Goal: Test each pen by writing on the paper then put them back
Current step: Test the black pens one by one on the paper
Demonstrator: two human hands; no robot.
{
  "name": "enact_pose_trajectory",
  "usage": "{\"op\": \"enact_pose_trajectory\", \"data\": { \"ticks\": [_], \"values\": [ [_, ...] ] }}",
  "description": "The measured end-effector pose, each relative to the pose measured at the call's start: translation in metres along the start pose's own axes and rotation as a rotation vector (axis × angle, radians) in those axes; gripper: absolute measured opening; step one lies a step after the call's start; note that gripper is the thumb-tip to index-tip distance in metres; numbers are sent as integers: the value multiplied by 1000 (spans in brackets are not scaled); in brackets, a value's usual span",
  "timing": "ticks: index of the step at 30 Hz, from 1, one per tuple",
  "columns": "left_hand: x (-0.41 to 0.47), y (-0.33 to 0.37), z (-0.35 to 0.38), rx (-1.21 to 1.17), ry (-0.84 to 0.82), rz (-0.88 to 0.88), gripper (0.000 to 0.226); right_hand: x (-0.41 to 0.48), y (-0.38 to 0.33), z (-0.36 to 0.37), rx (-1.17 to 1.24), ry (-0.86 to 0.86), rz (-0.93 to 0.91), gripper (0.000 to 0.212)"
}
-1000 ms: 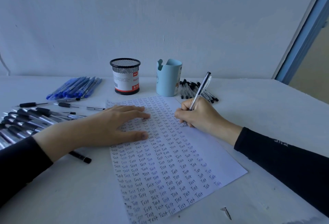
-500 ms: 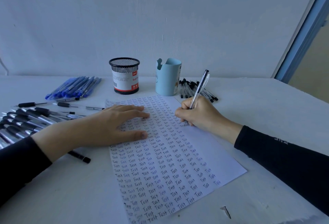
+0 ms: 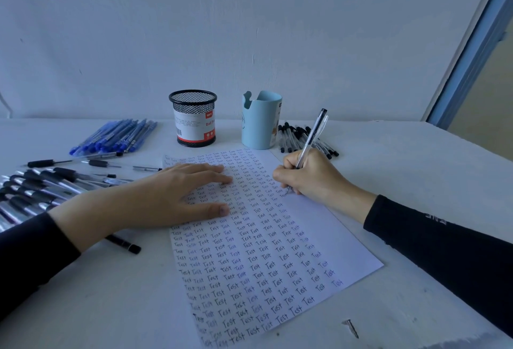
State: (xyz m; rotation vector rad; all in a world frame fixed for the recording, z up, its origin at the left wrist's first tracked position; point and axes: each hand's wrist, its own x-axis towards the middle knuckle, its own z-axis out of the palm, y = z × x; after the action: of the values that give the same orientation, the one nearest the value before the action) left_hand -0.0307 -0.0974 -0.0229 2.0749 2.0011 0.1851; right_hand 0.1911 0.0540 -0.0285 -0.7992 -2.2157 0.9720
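The fingers (image 3: 280, 175) of the right hand (image 3: 313, 179) pinch a clear pen (image 3: 313, 132), its tip down on the paper (image 3: 319, 237) at the right end of a row of words. The left hand (image 3: 166, 196) lies flat with its fingers straight, pinning the sheet to the table (image 3: 402, 168). If that hand lifts, the sheet could skid under the stroke, and the writing hand's heel may smear wet ink.

Plain office or study room: white table (image 3: 388, 182) against bare wall (image 3: 249, 29), 2 pen holders, mesh cup (image 3: 193, 118) and blue cup (image 3: 259, 124), pen piles (image 3: 111, 136).
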Motion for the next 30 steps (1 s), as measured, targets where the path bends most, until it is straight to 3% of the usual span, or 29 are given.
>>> {"op": "enact_pose_trajectory", "data": {
  "ticks": [3, 6, 9, 12, 21, 24, 26, 30],
  "values": [
    [-1, 0, 0, 3, -3, -3, 79, 2, -2, -4, 134, -2, 50, 41],
    [0, 0, 0, 6, 0, -1, 79, 5, -5, -10, 252, 25, 86, 52],
    [0, -1, 0, 6, -2, -2, 78, 10, -8, -19, 332, 56, 148, 38],
    [-1, 0, -1, 9, -11, -2, 78, 15, -6, -29, 602, 9, 253, 39],
    [0, -1, 0, 7, -3, 2, 78, 19, -4, -44, 937, -90, 328, 21],
    [1, -3, 1, 14, 3, 3, 79, 23, 0, -43, 942, -61, 275, 19],
    [2, -3, 1, 16, 3, 4, 79, 27, 6, -46, 909, 78, 156, 15],
    [1, -3, 2, 16, 12, 9, 80, 30, 24, -63, 181, 424, -154, 10]
  ]
}}
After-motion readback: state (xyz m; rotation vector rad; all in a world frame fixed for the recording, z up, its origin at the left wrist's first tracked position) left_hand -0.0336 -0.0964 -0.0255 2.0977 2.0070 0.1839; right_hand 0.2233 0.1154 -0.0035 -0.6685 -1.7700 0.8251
